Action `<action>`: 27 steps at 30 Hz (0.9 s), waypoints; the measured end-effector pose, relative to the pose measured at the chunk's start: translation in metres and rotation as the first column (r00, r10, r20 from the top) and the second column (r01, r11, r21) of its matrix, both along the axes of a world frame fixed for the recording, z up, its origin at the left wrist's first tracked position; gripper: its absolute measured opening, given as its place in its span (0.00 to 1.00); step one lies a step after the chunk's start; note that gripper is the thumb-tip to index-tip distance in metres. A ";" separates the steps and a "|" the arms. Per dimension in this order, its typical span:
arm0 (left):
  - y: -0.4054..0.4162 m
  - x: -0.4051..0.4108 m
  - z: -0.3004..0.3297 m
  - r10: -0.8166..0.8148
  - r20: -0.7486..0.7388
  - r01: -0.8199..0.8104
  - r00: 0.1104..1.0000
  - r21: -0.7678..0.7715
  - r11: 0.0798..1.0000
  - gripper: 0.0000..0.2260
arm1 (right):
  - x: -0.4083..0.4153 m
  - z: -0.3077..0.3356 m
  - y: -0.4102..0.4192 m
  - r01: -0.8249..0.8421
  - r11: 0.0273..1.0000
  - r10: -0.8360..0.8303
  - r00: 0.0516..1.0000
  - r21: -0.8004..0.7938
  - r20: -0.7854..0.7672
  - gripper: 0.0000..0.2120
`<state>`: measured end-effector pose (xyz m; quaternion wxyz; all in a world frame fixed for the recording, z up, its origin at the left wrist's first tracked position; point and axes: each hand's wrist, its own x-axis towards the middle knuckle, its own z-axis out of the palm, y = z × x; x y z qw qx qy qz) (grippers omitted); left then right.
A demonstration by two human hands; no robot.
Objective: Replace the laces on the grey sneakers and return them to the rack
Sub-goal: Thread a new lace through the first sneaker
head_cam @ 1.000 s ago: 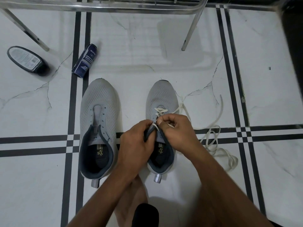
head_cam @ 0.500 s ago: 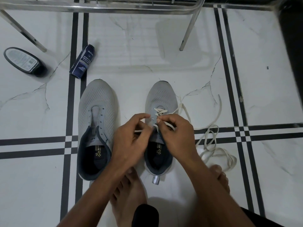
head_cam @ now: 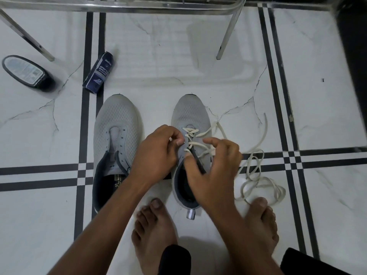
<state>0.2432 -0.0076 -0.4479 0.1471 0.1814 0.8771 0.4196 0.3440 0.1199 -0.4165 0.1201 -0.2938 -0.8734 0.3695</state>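
Note:
Two grey sneakers stand side by side on the tiled floor, toes pointing away from me. The left sneaker (head_cam: 116,133) has bare eyelets and no lace. The right sneaker (head_cam: 190,112) has a white lace (head_cam: 195,133) crossed through its front eyelets, and the rest of the lace trails in loose loops (head_cam: 256,169) on the floor to the right. My left hand (head_cam: 158,153) pinches a lace end at the left eyelet row. My right hand (head_cam: 214,171) is blurred, fingers spread over the tongue and collar, thumb on the dark tongue edge.
A metal shoe rack (head_cam: 123,4) spans the top, with legs (head_cam: 226,36) reaching the floor. A blue cleaner can (head_cam: 98,73) and a black oval container (head_cam: 25,72) lie at upper left. My bare feet (head_cam: 155,231) are just behind the sneakers.
My left hand has moved up to the left eyelet row, pinching the lace end. My right hand has opened and shifted right and back over the collar. The view has tilted down, showing both feet.

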 end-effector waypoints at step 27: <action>0.001 -0.007 0.014 0.121 0.274 -0.176 0.954 0.189 0.966 0.06 | 0.014 -0.011 -0.029 0.009 0.999 0.005 0.953 -0.045 0.303 0.43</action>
